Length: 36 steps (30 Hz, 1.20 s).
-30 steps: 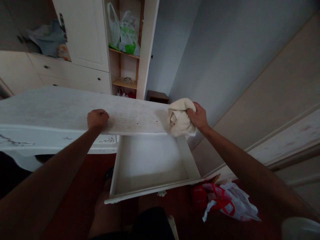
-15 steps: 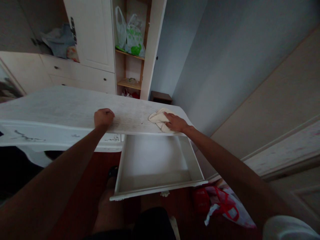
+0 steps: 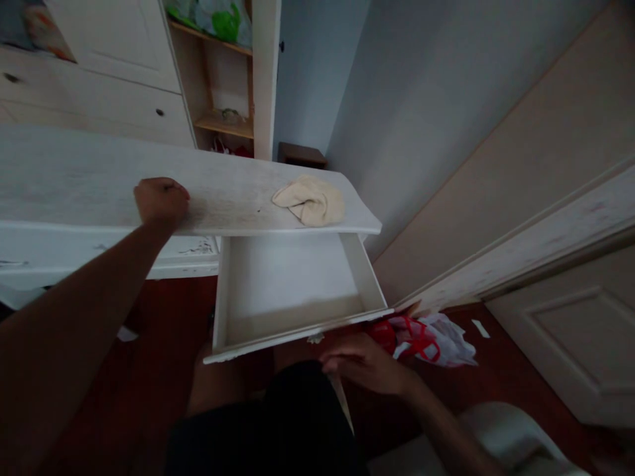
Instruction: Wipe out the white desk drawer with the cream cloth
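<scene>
left hand [image 3: 163, 201]: fist on table [image 3: 223, 172], holding nothing visible. right hand [image 3: 370, 363]: loosely curled, seemingly empty, near drawer [image 3: 288, 284]. risk: cloth [image 3: 317, 201], if nudged, may fall in.

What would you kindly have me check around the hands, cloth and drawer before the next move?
1. Is the cloth out of both hands? Ok: it lies bunched on the tabletop.
2. Is the left hand away from the drawer? Ok: it is a fist at the tabletop, left of the opening.
3. Is the drawer pulled out? Ok: it juts out toward the person.
4. Is the right hand empty? Cannot tell: it is blurred, low by the drawer front.
5. Is the tabletop free of marks? Not ok: dark smudges show between the left hand and the cloth.
</scene>
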Each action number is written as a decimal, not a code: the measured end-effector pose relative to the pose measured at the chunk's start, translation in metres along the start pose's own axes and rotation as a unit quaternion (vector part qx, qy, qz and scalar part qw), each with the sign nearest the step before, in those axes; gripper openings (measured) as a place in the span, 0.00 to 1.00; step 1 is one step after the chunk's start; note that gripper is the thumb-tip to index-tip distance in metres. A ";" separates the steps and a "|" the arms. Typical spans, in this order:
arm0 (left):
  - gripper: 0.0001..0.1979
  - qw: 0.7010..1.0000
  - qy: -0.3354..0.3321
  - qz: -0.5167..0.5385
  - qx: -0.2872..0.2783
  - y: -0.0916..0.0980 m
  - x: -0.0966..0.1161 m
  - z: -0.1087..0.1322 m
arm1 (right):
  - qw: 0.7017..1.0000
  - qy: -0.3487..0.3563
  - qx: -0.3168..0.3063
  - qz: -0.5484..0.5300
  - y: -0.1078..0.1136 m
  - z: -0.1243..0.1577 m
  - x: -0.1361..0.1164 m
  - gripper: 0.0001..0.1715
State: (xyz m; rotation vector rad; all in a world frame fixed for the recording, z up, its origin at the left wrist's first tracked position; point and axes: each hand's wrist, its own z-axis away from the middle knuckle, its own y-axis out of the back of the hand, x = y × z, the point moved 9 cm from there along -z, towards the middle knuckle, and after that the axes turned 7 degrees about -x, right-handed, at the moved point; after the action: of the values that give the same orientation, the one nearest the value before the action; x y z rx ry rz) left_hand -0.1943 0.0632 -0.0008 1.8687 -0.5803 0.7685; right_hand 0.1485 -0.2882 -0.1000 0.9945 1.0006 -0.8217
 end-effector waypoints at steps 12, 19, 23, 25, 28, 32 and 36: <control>0.18 1.000 -0.009 -0.020 -0.008 -0.006 -0.002 -0.007 | 0.866 -0.122 0.059 -0.482 -0.075 -0.015 0.099 0.37; 0.20 1.000 0.015 -0.021 -0.015 -0.004 0.002 0.003 | 0.833 -0.090 0.055 -0.543 -0.084 -0.032 0.098 0.28; 0.20 1.000 0.017 0.001 -0.013 -0.005 0.001 0.002 | 0.833 -0.090 0.085 -0.539 -0.079 -0.031 0.104 0.26; 0.20 1.000 0.010 0.005 -0.011 -0.005 0.002 0.002 | 0.839 -0.090 0.098 -0.528 -0.075 -0.030 0.105 0.26; 0.19 1.000 0.010 0.004 -0.009 -0.003 0.005 0.004 | 0.853 -0.085 0.119 -0.502 -0.068 -0.029 0.102 0.30; 0.19 1.000 0.022 0.000 -0.011 -0.001 0.007 0.007 | 0.873 -0.070 0.147 -0.459 -0.059 -0.029 0.091 0.33; 0.18 1.000 0.016 0.007 -0.017 -0.003 0.005 0.005 | 0.883 -0.047 0.162 -0.438 -0.052 -0.033 0.074 0.31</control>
State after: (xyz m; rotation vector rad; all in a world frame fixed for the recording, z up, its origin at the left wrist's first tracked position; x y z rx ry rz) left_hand -0.1876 0.0595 0.0000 1.8197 -0.5832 0.7926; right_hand 0.1166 -0.2822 -0.1904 0.7359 1.2608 -1.8191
